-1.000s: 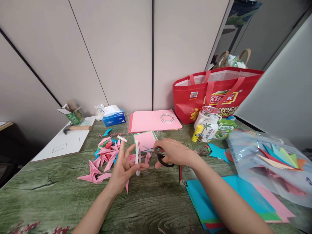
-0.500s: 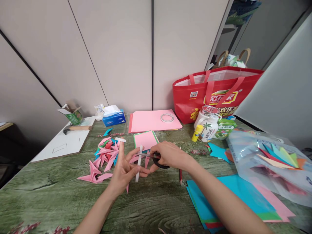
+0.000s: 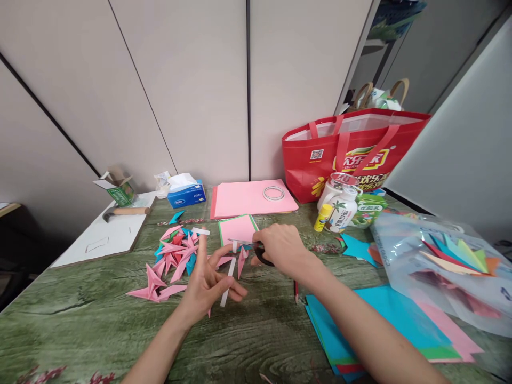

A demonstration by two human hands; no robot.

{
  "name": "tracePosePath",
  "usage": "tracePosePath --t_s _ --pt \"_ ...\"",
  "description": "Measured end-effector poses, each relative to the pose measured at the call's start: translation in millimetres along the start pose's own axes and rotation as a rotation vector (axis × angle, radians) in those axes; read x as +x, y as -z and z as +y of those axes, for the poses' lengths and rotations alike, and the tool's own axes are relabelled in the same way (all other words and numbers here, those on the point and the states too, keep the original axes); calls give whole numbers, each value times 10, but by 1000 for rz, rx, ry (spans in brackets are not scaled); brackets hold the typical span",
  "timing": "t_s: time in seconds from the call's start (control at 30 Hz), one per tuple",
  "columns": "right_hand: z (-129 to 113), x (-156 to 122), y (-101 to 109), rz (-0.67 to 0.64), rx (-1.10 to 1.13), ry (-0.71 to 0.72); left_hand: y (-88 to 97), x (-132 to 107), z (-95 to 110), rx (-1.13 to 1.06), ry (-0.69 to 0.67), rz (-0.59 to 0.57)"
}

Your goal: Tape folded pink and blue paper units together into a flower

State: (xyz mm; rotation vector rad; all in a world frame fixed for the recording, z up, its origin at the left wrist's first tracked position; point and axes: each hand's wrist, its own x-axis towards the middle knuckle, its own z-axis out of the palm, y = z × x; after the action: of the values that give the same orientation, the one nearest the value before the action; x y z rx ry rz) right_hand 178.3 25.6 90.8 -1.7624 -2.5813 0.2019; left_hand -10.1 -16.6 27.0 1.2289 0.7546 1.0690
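My left hand (image 3: 214,280) pinches a white strip of tape (image 3: 229,281) under its thumb. A short piece of white tape (image 3: 200,231) clings to the raised fingertip, and another small piece (image 3: 234,246) is at the tip of a second finger. My right hand (image 3: 282,246) grips black-handled scissors (image 3: 262,255), their blades reaching left beside that small piece. Folded pink paper pieces (image 3: 242,261) lie under and behind my hands. To the left is a pile of folded pink, red and blue paper pieces (image 3: 184,255).
Square paper (image 3: 238,228) and pink sheets (image 3: 244,197) with a tape roll (image 3: 273,193) lie behind. A glue stick (image 3: 322,217), bottle (image 3: 341,213), red bag (image 3: 308,176) and plastic bag (image 3: 400,234) stand right. Blue sheets (image 3: 384,306) lie near my right forearm; a hammer (image 3: 126,211) sits left.
The longer tape strip is now cut: a small piece stays at the finger, apart from the strip under my thumb. The scissors and my right hand have moved slightly up and away.
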Motion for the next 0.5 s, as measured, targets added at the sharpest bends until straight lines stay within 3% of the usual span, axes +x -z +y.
tracePosePath --t_s 0.17,0.27,0.4,0.5 --pt "81 27 -24 -44 -50 -10 -15 27 22 -12 -56 41" --pt "110 94 -97 26 96 -95 -24 35 19 -13 -64 49" --pt "40 160 -210 169 555 116 -47 28 -14 15 -66 88" --pt "-58 154 -267 167 683 203 -69 24 -26 32 -79 123"
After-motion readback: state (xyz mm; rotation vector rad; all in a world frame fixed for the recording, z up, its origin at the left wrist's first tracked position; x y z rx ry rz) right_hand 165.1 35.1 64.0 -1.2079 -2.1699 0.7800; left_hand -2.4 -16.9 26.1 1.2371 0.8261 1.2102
